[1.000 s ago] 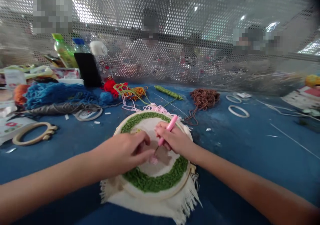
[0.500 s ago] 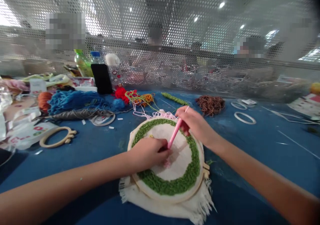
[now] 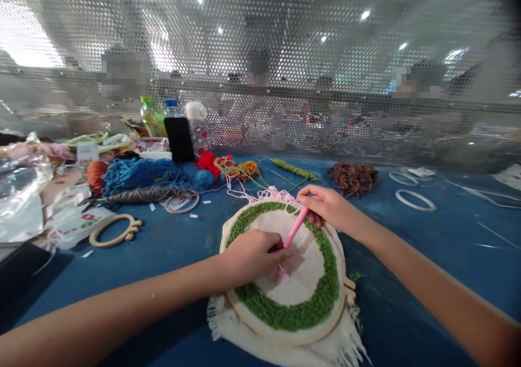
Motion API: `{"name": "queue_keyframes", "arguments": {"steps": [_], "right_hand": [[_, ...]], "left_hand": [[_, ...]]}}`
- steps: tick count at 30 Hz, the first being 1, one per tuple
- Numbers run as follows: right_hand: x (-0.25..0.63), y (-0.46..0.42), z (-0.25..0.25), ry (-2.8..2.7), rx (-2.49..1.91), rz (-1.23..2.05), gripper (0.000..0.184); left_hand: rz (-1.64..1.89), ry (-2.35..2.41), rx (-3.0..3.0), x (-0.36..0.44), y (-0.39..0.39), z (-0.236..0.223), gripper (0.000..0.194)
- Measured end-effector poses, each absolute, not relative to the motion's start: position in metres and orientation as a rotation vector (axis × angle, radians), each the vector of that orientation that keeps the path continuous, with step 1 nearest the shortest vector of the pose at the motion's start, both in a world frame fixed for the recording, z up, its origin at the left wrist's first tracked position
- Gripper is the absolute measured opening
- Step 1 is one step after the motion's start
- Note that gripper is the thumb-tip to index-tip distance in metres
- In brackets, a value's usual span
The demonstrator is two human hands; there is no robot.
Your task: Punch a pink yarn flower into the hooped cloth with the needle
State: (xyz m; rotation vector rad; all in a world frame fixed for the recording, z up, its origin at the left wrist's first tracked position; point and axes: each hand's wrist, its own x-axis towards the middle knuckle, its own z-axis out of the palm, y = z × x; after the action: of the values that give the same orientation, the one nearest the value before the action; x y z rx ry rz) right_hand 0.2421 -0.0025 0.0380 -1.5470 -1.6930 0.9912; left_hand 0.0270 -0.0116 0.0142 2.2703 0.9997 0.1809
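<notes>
A pink punch needle (image 3: 296, 228) stands tilted over a round embroidery hoop, its upper end leaning right. My left hand (image 3: 256, 255) rests on the fabric, fingers closed at the needle's lower end. The fingers of my right hand (image 3: 325, 207) close around its upper end, where a loop of pale yarn (image 3: 290, 209) shows. Whether they also pinch yarn is hidden. The wooden hoop (image 3: 344, 253) holds white cloth (image 3: 309, 280) with a ring of green yarn stitches (image 3: 285, 315). A small pink stitched patch (image 3: 282, 273) lies just below my left fingertips.
Behind the hoop lie pink yarn (image 3: 277, 194), a green yarn roll (image 3: 293, 169) and a brown bundle (image 3: 353, 178). Blue yarn (image 3: 142, 176), bottles and a phone (image 3: 179, 140) stand left. A small wooden hoop (image 3: 114, 231) lies left. Perforated metal screen (image 3: 309, 117) at back.
The whole view has shifted, so things appear further right and lower. The punch needle leans more to the right, and a pale yarn loop now shows near its upper end.
</notes>
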Motion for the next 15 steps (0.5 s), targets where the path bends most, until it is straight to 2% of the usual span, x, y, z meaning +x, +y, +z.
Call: {"name": "queue_keyframes", "arguments": {"steps": [7, 15], "right_hand": [[0.241, -0.008, 0.018, -1.572, -1.426, 1.035, 0.021], [0.233, -0.02, 0.001, -1.908, -1.434, 0.746, 0.017]], "left_hand": [[0.151, 1.005, 2.165, 0.03, -0.011, 0.02, 0.047], [0.111, 1.073, 2.43, 0.035, -0.021, 0.019, 0.051]]}}
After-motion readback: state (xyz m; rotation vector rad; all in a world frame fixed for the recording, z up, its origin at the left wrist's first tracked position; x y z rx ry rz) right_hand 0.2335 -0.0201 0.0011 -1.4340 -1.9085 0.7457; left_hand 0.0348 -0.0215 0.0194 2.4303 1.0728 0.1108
